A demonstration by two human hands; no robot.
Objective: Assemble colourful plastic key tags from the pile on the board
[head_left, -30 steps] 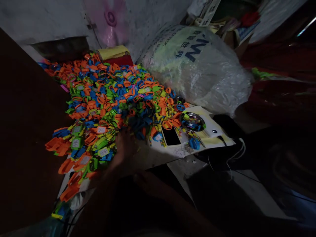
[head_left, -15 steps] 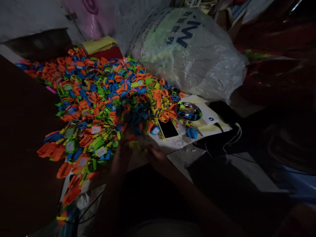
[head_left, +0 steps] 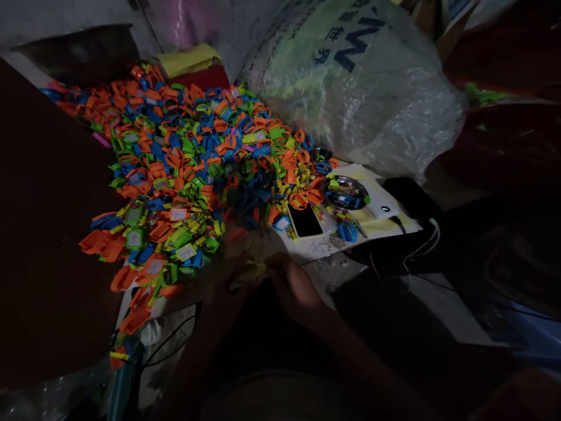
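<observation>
A big heap of small plastic toy pieces (head_left: 188,152) in orange, blue and green covers the surface in front of me. Both my hands meet in the dim area at the heap's near edge. My left hand (head_left: 228,278) and my right hand (head_left: 293,286) are closed together on a small yellow-green plastic piece (head_left: 250,270) held between them. The fingers are dark and hard to make out.
A black phone (head_left: 305,220) lies on a white sheet (head_left: 377,222), next to a round metal dish (head_left: 344,192) with several pieces in it. A large clear plastic sack (head_left: 359,76) stands behind. A white cable (head_left: 421,248) runs at right.
My left hand drew back from the heap with a yellow-green piece, and my right hand came up to meet it. The view shifted slightly.
</observation>
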